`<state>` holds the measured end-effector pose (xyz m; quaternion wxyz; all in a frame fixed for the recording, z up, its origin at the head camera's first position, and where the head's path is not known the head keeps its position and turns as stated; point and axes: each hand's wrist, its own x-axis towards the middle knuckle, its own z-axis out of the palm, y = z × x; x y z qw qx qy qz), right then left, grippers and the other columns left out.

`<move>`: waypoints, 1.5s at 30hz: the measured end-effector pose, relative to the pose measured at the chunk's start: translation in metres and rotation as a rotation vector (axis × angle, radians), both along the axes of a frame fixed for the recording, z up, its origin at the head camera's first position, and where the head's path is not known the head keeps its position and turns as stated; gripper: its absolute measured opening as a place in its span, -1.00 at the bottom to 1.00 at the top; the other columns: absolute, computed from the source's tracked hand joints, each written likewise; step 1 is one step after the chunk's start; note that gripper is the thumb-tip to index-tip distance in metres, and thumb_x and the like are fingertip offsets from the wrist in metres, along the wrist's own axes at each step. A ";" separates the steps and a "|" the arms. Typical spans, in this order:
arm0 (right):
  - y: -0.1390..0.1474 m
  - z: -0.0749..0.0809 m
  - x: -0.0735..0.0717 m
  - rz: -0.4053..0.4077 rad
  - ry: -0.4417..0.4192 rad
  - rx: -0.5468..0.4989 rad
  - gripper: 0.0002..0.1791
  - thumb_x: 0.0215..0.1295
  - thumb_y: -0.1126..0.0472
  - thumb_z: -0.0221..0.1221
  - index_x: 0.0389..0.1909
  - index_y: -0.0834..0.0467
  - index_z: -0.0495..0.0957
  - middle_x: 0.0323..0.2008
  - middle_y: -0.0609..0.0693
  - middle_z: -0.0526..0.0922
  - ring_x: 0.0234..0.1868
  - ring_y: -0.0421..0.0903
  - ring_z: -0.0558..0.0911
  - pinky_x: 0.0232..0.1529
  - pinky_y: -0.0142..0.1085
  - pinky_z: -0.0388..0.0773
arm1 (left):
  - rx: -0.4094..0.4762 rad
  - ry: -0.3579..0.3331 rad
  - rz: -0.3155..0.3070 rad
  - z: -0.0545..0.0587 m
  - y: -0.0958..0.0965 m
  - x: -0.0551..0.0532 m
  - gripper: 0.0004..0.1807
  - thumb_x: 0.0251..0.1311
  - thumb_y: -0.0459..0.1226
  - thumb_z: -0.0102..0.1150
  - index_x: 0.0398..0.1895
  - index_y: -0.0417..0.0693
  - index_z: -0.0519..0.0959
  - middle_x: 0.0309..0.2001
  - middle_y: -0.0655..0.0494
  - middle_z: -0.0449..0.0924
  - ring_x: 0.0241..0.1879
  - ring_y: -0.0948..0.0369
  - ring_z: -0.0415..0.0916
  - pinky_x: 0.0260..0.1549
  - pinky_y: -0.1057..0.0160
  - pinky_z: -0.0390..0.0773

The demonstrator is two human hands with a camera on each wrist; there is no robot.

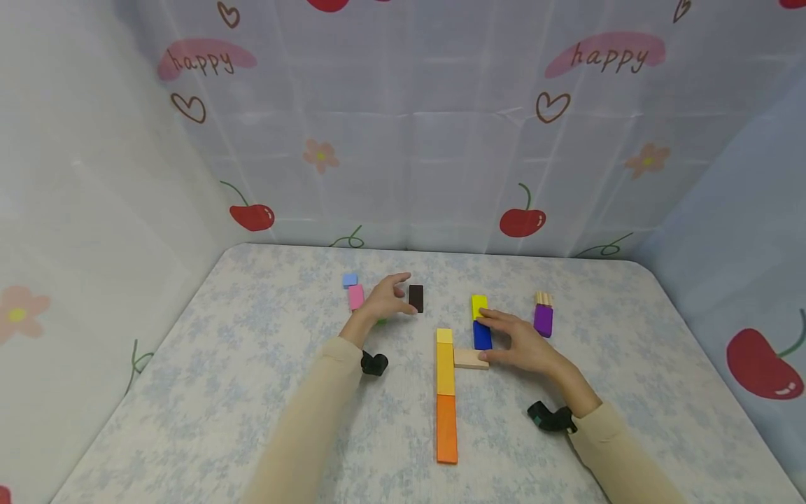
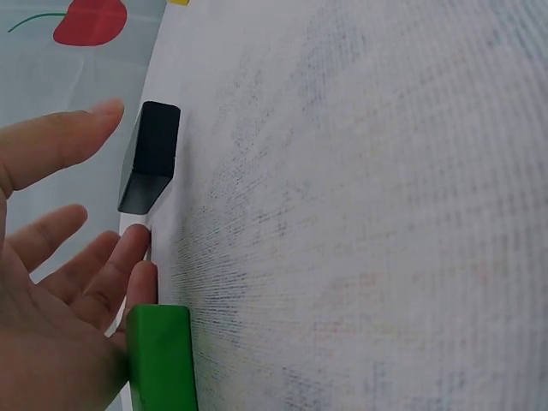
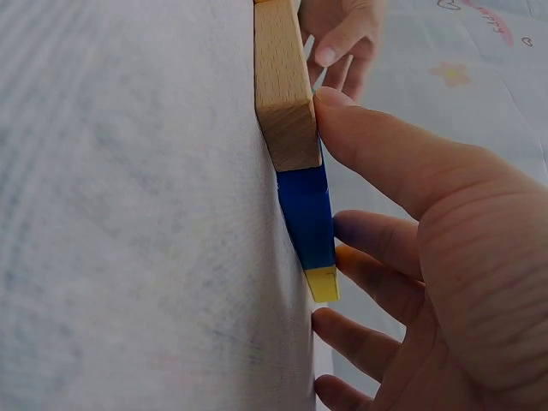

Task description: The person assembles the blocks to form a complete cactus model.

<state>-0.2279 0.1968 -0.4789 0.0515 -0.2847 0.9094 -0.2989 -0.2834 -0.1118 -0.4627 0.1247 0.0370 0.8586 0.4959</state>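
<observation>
My left hand (image 1: pixel 381 299) reaches beside an upright-looking black block (image 1: pixel 416 299), thumb and fingers spread apart around its near side, with nothing held. A green block (image 2: pixel 161 358) sits under that hand, mostly hidden in the head view. My right hand (image 1: pixel 524 344) rests its thumb at the end of a plain wooden block (image 1: pixel 470 359). Its fingers extend over a blue block (image 1: pixel 482 336) and a yellow block (image 1: pixel 479 305) that lie end to end. Left of these, a pale yellow block (image 1: pixel 444 336), a longer yellow-orange block (image 1: pixel 445 367) and an orange block (image 1: pixel 446 428) form a straight line.
Past the left hand lie a pink block (image 1: pixel 356 297) and a light blue block (image 1: pixel 350 281). At the right, a purple block (image 1: pixel 543 320) lies with small wooden pieces (image 1: pixel 543 299) behind it. A printed curtain (image 1: pixel 409 175) borders the table's far edge.
</observation>
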 end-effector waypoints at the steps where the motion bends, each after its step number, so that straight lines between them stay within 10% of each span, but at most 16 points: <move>1: 0.000 0.000 0.000 0.000 0.002 0.000 -0.21 0.15 -0.07 0.37 0.34 0.21 0.41 0.41 0.24 0.30 0.42 0.29 0.27 0.33 0.26 0.22 | -0.002 -0.001 0.000 0.000 0.000 -0.001 -0.10 0.04 -0.36 0.43 0.48 0.06 0.23 0.28 -0.15 0.39 0.26 -0.04 0.37 0.14 -0.05 0.50; 45: -0.001 0.001 0.001 -0.008 -0.016 0.003 -0.19 0.15 -0.09 0.36 0.35 0.22 0.39 0.41 0.23 0.30 0.42 0.29 0.26 0.34 0.26 0.20 | -0.031 0.050 0.057 -0.007 0.011 -0.003 -0.34 0.07 -0.44 0.37 0.31 -0.13 0.45 0.08 -0.12 0.59 0.09 0.01 0.51 0.05 0.09 0.56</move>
